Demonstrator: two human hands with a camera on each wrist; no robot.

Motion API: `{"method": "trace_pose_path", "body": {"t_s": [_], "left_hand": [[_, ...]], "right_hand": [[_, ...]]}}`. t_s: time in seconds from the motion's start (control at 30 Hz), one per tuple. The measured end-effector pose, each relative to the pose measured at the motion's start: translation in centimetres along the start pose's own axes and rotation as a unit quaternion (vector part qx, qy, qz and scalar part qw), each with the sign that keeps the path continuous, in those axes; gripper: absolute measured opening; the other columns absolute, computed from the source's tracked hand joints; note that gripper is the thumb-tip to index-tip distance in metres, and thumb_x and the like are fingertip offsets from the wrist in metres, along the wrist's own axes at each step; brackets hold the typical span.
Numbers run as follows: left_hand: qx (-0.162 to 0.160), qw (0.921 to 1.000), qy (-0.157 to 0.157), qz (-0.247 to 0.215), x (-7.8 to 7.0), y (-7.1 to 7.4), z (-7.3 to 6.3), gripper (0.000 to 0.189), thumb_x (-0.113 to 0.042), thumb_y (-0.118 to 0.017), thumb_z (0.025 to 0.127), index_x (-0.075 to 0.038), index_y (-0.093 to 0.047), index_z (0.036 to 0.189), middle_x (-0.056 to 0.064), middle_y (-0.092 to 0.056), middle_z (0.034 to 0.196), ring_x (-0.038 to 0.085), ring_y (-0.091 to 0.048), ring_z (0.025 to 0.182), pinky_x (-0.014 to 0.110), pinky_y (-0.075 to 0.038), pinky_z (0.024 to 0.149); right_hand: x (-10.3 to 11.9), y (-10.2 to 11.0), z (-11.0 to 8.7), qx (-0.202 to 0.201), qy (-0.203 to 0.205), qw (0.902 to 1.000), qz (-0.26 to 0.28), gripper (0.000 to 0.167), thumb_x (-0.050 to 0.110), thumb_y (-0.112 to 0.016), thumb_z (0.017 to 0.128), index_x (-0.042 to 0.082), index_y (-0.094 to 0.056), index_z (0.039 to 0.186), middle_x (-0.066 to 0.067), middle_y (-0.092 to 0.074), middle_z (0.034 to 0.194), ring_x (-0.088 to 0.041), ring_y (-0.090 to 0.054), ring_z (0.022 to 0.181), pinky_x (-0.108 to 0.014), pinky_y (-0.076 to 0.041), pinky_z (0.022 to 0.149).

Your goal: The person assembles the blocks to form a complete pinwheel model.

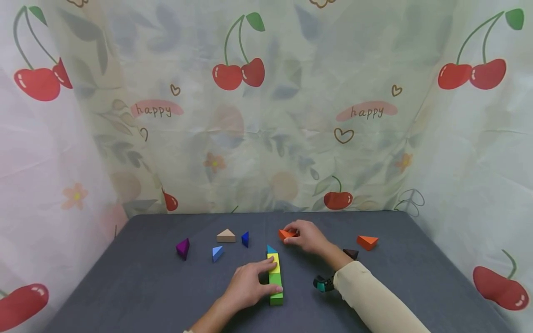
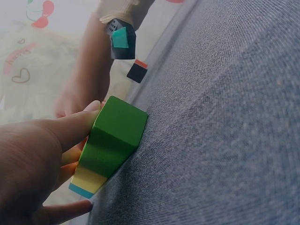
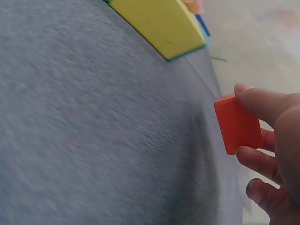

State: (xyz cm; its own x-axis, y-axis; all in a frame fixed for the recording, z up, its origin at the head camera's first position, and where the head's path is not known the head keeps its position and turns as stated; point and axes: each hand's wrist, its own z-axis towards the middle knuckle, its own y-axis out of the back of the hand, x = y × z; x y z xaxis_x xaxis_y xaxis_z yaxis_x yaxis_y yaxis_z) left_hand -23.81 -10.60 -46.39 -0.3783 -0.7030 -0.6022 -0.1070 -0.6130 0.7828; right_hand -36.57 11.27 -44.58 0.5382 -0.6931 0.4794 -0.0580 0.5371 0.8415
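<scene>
A straight row runs away from me on the table: green blocks [image 1: 275,280] nearest, then a yellow block [image 1: 273,266], then a teal triangular block [image 1: 271,249]. My left hand [image 1: 250,283] rests over the row from the left. Its thumb tip touches the green part and a fingertip lies on the yellow. In the left wrist view the green block end [image 2: 121,119] shows close by the thumb. Beyond the row, my right hand [image 1: 307,236] pinches an orange triangular block [image 3: 238,124] between thumb and fingers.
Left of the row lie a purple block [image 1: 182,249], a natural wood triangle [image 1: 226,236], a light blue block [image 1: 217,253] and a dark blue block [image 1: 245,239]. Rightward are a dark brown block [image 1: 351,254], by the right forearm, and another orange block [image 1: 368,242]. Printed curtains [image 1: 266,138] surround the table.
</scene>
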Motion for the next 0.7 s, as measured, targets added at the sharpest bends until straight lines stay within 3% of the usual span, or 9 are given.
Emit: {"method": "trace_pose_path", "body": {"t_s": [0.2, 0.5, 0.7], "left_hand": [[0.007, 0.9999, 0.006, -0.005, 0.0, 0.0, 0.0, 0.063, -0.053, -0.076, 0.078, -0.020, -0.065, 0.130, -0.010, -0.054, 0.139, 0.028, -0.052, 0.126, 0.059, -0.034, 0.099], [0.011, 0.9999, 0.008, -0.006, -0.1, 0.1, 0.0, 0.062, -0.052, -0.076, 0.079, -0.019, -0.065, 0.131, -0.009, -0.053, 0.140, 0.028, -0.051, 0.126, 0.060, -0.034, 0.099], [0.008, 1.0000, 0.003, -0.003, 0.0, 0.1, 0.1, 0.063, -0.053, -0.076, 0.078, -0.019, -0.065, 0.130, -0.009, -0.054, 0.139, 0.029, -0.052, 0.125, 0.060, -0.034, 0.099]], "right_hand": [[0.6, -1.1, -0.3, 0.018, 0.018, 0.9997, -0.003, 0.031, 0.029, -0.078, 0.084, 0.013, -0.072, 0.110, 0.005, -0.062, 0.092, -0.013, -0.054, 0.079, -0.036, -0.048, 0.073], [0.5, -2.2, -0.4, 0.023, 0.013, 0.9996, -0.005, 0.031, 0.033, -0.078, 0.084, 0.014, -0.072, 0.109, 0.007, -0.061, 0.089, -0.010, -0.054, 0.077, -0.032, -0.049, 0.072], [0.3, -2.2, -0.6, 0.018, 0.015, 0.9993, 0.029, 0.031, 0.034, -0.075, 0.086, 0.014, -0.072, 0.110, 0.006, -0.062, 0.090, -0.011, -0.055, 0.078, -0.032, -0.049, 0.071]]}}
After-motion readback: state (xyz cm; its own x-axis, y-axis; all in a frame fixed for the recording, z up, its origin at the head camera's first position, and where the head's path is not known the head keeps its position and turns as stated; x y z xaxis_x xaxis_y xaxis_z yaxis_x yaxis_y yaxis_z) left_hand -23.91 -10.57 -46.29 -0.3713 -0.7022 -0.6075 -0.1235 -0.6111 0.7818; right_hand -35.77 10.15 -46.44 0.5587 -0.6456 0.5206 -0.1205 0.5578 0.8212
